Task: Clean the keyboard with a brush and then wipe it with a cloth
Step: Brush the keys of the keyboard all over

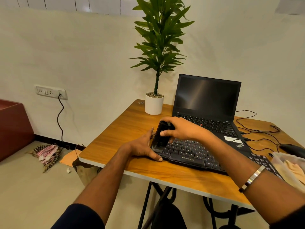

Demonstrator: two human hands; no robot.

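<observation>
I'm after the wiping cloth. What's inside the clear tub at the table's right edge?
A pale peach cloth lies inside the clear tub. The frame cuts the tub off, so the rest of its contents cannot be seen.

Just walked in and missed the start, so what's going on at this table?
A person is brushing a black keyboard on the wooden table. The right hand grips a black brush, bristles down on the keyboard's left end, while the left hand steadies that end. An open laptop stands behind.
</observation>
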